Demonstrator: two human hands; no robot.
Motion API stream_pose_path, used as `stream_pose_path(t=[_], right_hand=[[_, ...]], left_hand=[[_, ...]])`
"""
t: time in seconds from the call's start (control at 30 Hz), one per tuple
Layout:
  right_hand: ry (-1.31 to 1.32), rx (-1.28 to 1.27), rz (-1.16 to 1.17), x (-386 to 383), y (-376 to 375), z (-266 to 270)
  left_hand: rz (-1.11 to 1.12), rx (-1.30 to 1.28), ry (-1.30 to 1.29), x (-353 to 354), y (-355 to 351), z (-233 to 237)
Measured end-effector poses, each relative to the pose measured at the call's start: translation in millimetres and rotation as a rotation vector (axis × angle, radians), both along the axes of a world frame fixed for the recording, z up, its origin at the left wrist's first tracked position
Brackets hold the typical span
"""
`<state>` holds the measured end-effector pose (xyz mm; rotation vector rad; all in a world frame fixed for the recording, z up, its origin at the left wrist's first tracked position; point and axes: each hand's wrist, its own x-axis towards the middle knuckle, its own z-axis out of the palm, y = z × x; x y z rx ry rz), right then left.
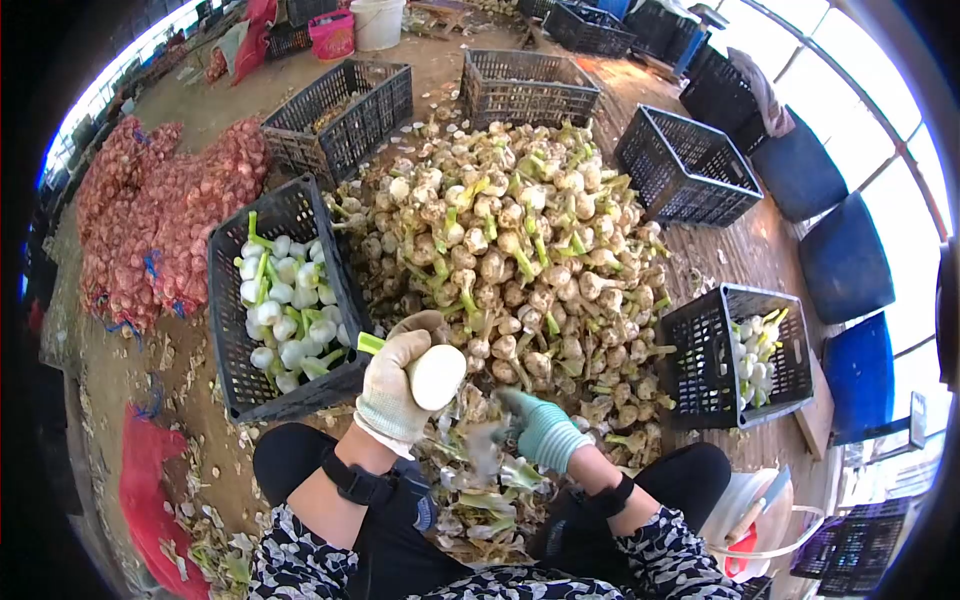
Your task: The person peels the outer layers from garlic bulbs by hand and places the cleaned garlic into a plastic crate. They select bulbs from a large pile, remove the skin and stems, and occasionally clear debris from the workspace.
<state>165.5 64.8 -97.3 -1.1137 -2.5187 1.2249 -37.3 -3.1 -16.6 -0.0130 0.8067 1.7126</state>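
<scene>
My left hand (395,385), in a whitish knit glove, is closed round a smooth white garlic bulb (437,377). The bulb's cut green stem pokes out on the far side of the fingers. To its right, my right hand (540,430) wears a teal glove and hangs low over loose garlic skins (505,490) between my knees. Motion smears its fingers, and a greyish blur beside them cannot be made out. A large heap of unpeeled garlic (510,250), dirt-brown with green stems, lies just beyond both hands.
A black crate (225,340) of cleaned garlic stands left, another crate (690,350) right. More black crates (530,90) sit behind the heap. Red net sacks (170,220) are at far left. A knife (760,505) rests on a whitish bucket (715,515) by my right knee.
</scene>
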Motion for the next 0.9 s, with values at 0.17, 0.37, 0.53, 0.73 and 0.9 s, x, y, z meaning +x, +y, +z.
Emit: stream_pose_path(t=[0.17,0.37,0.53,0.73,0.9], right_hand=[[0.479,-0.434,0.036,-36.6,-19.2,72.3],[0.852,-0.832,-0.821,-26.5,105.2,-105.1],[0.601,-0.854,-1.068,-80.2,191.2,-69.5],[1.178,-1.138,-0.991,-83.3,209.6,-128.1],[0.928,-0.787,-0.57,-47.8,90.4,51.4]], left_hand=[[0.052,-0.028,0.366,-8.3,-1.7,-9.3],[0.623,-0.51,1.66,-49.8,-8.4,41.0],[0.143,-0.192,1.064,-34.5,5.2,6.4],[-0.087,-0.182,0.984,-27.2,7.0,3.7],[-0.166,-0.14,0.364,-19.9,2.3,14.6]])
